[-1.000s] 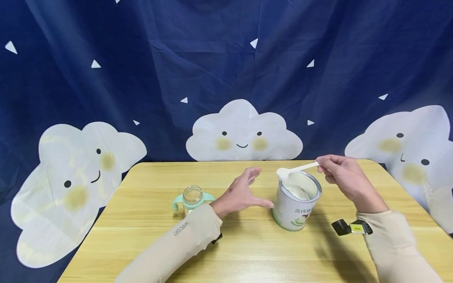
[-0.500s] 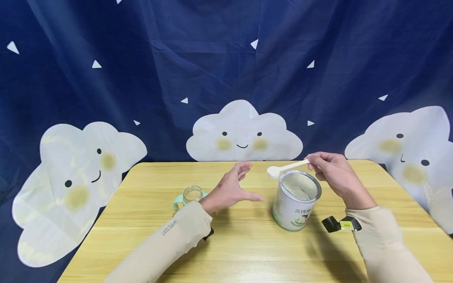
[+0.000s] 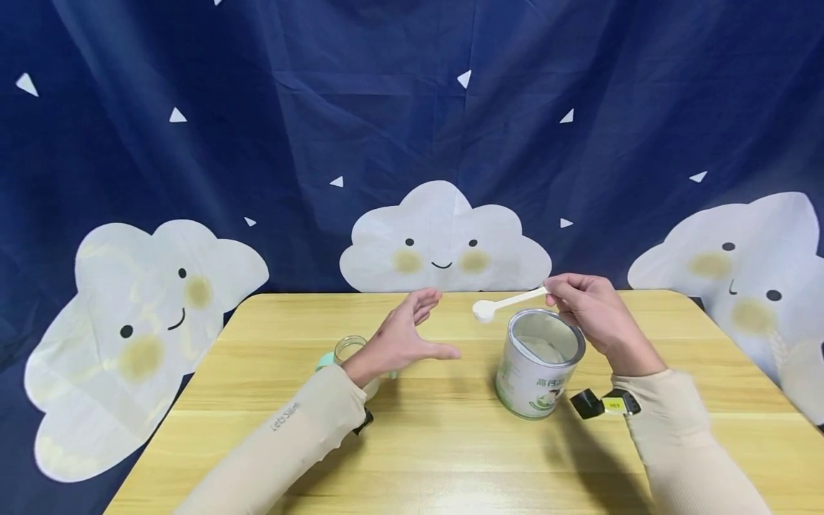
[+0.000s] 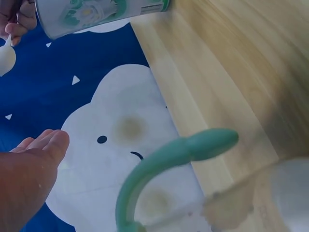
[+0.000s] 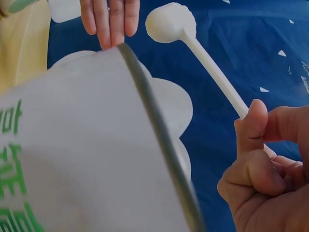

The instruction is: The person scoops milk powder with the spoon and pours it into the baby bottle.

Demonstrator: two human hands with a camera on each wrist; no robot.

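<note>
The white scoop [image 3: 484,310] is right of centre in the head view, its bowl to the upper left of the can's rim and its handle slanting up to the right. In the right wrist view the bowl sits at the upper middle and looks heaped with white powder.

The load seems loose, so the scoop is best carried with its bowl level, slowly, with no roll of the wrist; the long handle would magnify any twist, and a knock could spill the heap.

The right hand [image 3: 595,311] pinches the far end of the handle between thumb and forefinger, so the bowl lies well out from the fingers, to their left in the head view.

Below the handle stands the can [image 3: 534,383], upright and open, with pale powder inside. The left hand [image 3: 395,332], near the centre of the frame, holds nothing: its thumb is spread wide from the other fingers, and the scoop's bowl is to their right, apart from them. Behind the left wrist, left of centre, an open-mouthed bottle [image 3: 350,347] with green handles is partly hidden.

All this is over the wooden surface [image 3: 450,458], before a blue backdrop [image 3: 399,107] with smiling clouds.
</note>
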